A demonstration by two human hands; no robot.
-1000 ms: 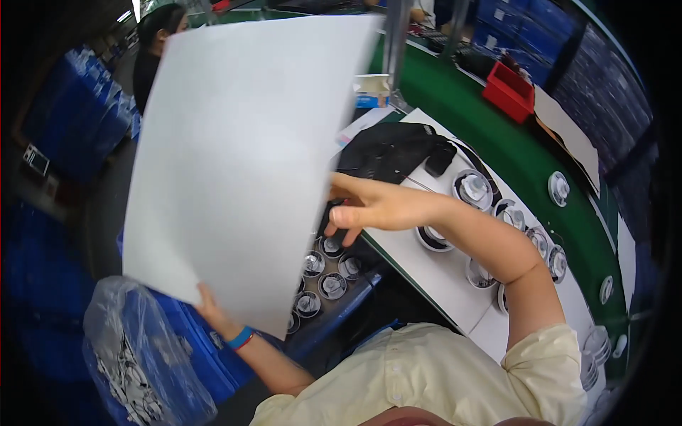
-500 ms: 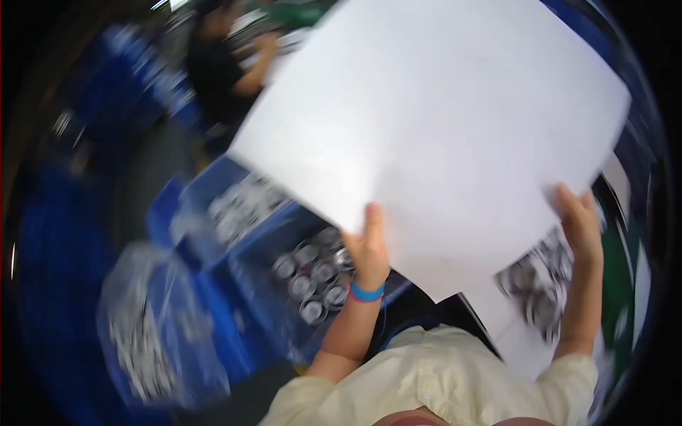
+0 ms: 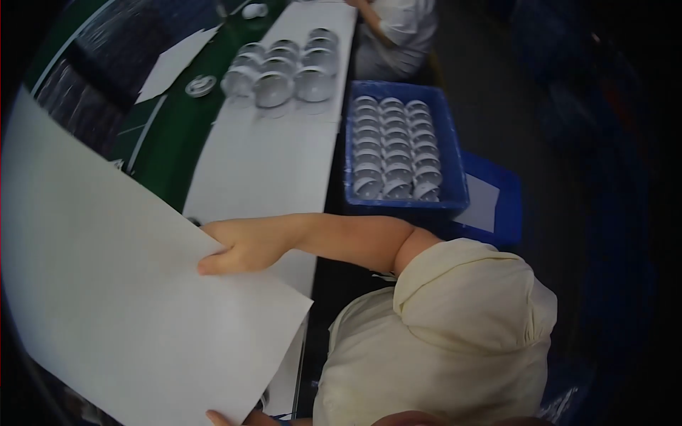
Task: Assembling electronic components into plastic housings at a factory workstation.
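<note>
A large white sheet (image 3: pixel 142 284), like paper or thin card, fills the left and lower left of the view. My right hand (image 3: pixel 245 248) is closed on its edge, thumb on top and fingers underneath, with the arm reaching leftward from a cream sleeve. At the bottom edge of the picture, my left hand (image 3: pixel 226 418) pinches the same sheet at its near side. Only part of that hand shows, the wrist being nearly out of view. Beneath the sheet runs a long white work surface (image 3: pixel 263 160), partly covered by it.
Several clear, round, dome-like pieces (image 3: pixel 274 88) stand in rows on the far end. Beside the table, a blue crate (image 3: pixel 408 207) holds more in rows. A blue bin (image 3: pixel 508 213) lies behind it. A green surface (image 3: pixel 167 156) borders the left. Another person (image 3: pixel 394 39) sits beyond.
My view has swung to the right, from blue crates with lined bags to the long table. The white sheet has come along in both hands and now lies lower and to the left.
</note>
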